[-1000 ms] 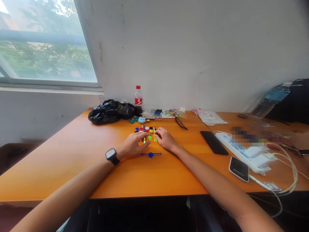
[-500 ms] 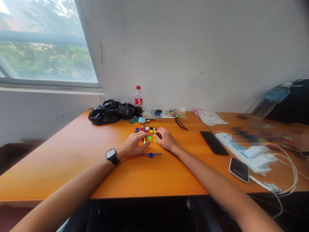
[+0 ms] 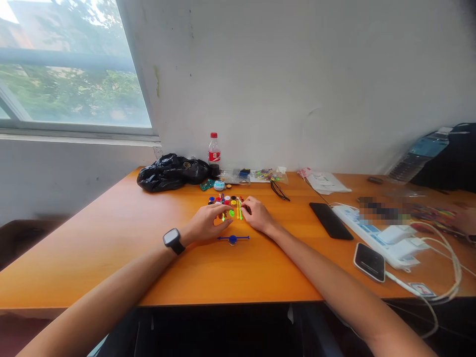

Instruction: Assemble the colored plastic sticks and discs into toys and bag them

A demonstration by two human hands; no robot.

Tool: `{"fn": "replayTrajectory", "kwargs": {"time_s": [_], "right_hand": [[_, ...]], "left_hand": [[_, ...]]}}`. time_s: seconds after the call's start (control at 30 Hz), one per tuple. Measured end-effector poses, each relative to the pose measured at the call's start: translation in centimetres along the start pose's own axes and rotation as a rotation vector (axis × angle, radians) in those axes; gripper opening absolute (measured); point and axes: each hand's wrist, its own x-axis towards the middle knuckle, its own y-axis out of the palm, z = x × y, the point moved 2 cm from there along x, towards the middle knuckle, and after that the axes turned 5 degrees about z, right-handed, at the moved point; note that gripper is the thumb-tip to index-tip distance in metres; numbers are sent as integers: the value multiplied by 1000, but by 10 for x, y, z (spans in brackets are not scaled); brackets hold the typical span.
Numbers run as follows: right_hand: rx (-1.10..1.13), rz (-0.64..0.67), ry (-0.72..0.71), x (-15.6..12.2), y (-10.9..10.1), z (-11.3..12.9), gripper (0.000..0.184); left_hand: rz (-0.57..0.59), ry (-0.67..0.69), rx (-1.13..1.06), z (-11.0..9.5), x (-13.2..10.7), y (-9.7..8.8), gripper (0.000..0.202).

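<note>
On the counter (image 3: 111, 238), the left hand (image 3: 206, 223) and right hand (image 3: 257, 214) both pinch small green pieces (image 3: 231, 213), a blue spinner (image 3: 233, 239) lying just before them.

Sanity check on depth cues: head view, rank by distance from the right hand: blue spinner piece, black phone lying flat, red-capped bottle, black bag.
From the right hand:
1. Blue spinner piece, just in front of it, toward the person.
2. Black phone, flat on the table to its right.
3. Red-capped bottle, upright at the wall, behind and left.
4. Black bag, far left, by the wall.
</note>
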Motion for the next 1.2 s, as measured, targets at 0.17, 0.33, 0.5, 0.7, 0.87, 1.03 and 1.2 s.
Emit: {"fn": "replayTrajectory", "kwargs": {"time_s": [0.17, 0.33, 0.5, 0.7, 0.87, 1.03, 1.2], "right_hand": [[45, -6, 2, -1, 0, -3, 17], [56, 0, -13, -1, 0, -2, 15], [30, 11, -20, 1, 2, -5, 20], [44, 5, -30, 1, 3, -11, 23], [71, 10, -34, 0, -1, -9, 21], [67, 5, 6, 0, -5, -9, 21], [81, -11, 41, 0, -6, -9, 17]], "left_hand": [[0, 0, -6, -1, 1, 0, 26], [6, 2, -8, -2, 1, -1, 25], [16, -9, -1, -2, 1, -2, 25], [20, 0, -5, -2, 1, -3, 25], [23, 2, -7, -2, 0, -3, 25], [17, 2, -6, 0, 0, -2, 26], [22, 0, -2, 0, 0, -1, 26]]}}
